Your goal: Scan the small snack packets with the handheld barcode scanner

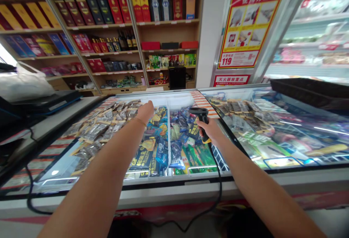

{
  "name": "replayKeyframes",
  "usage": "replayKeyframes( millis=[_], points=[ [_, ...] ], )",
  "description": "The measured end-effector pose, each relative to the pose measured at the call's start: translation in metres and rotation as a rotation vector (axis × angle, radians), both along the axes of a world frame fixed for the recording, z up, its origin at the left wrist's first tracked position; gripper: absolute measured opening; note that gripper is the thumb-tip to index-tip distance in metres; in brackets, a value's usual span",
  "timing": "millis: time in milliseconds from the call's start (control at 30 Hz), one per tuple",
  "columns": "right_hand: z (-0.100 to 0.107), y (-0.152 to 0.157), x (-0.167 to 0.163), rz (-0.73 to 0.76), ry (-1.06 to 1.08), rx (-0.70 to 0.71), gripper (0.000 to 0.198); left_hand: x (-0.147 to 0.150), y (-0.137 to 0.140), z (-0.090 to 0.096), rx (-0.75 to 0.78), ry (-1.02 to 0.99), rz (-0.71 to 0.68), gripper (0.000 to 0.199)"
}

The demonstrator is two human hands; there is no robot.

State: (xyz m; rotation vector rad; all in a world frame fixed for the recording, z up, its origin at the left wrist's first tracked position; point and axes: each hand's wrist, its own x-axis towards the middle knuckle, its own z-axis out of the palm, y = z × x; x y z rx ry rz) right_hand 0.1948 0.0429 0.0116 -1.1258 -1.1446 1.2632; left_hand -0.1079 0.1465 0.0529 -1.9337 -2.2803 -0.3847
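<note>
A black barcode scanner (202, 120) with a yellow patch low on its handle is gripped in my right hand (209, 130), head upward and pointing forward-left. Its black cable (219, 180) hangs down past the freezer's front edge. My left hand (145, 112) reaches forward, curled with knuckles up, at the right side of a spread pile of small clear packets (109, 121) with brown edges. The hand itself hides its fingertips and whatever they may hold. Under the glass, between both hands, lie blue, yellow and green ice cream packs (152, 150).
A second pile of packets (242, 109) lies right of the scanner. A dark tray (308, 92) sits at the far right. On the left counter rests a white plastic bag (25, 85). Shelves of boxed goods (117, 11) and a red fire-hydrant poster (240, 23) stand behind the freezer.
</note>
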Motion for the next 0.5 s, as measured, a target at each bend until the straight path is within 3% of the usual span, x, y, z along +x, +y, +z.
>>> replayKeyframes(
  millis=[133, 233, 367, 500],
  points=[
    [0.001, -0.001, 0.002, 0.004, 0.007, -0.008, 0.029, 0.039, 0.012, -0.02, 0.154, -0.506, -0.081, 0.022],
    [0.0, 0.0, 0.004, 0.01, 0.004, -0.006, 0.03, 0.068, 0.018, -0.041, 0.272, -0.901, -0.079, 0.028],
    [-0.002, 0.002, 0.006, 0.03, -0.004, -0.006, 0.029, 0.096, 0.017, -0.061, 0.313, -1.024, -0.093, 0.018],
    [-0.004, 0.002, 0.006, 0.047, -0.033, -0.005, 0.03, 0.105, 0.013, -0.068, 0.385, -1.138, -0.149, 0.009]
  ],
)
